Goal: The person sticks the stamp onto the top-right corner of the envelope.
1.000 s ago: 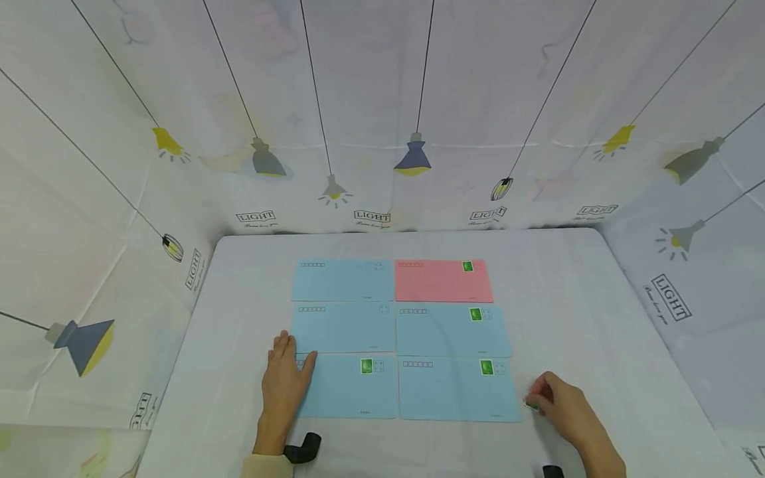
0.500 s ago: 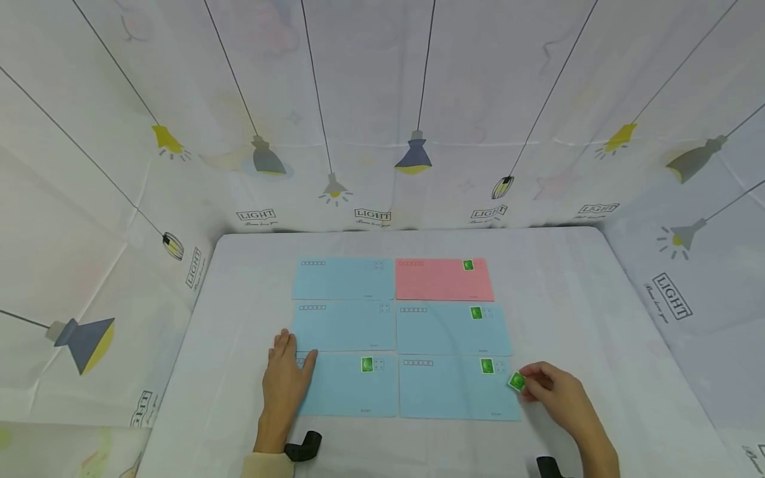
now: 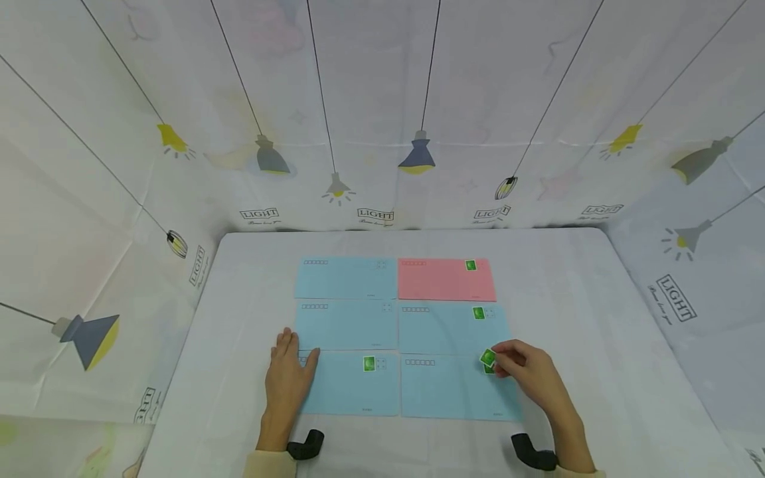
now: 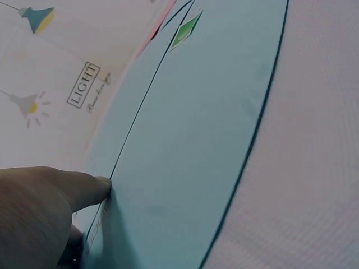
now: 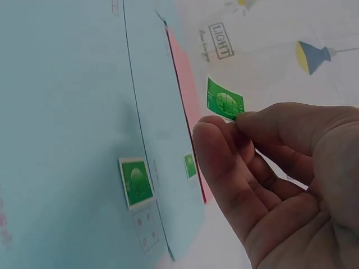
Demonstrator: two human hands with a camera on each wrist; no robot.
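Right hand (image 3: 533,378): fingers pinch green stamp (image 5: 226,102), held above near-right blue envelope (image 3: 451,393); second stamp (image 5: 136,182) lies on that envelope, partly hidden in head view. Left hand (image 3: 288,380): fingers straight, released, thumb at upper edge of near-left blue envelope (image 3: 352,392). Five blue envelopes plus pink envelope (image 3: 439,280) lie flat in two columns on white counter (image 3: 597,318); contents hidden, cannot tell what's inside.

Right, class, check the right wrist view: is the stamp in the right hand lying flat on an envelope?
No, the right hand pinches the stamp by its edge, up off the blue envelopes.
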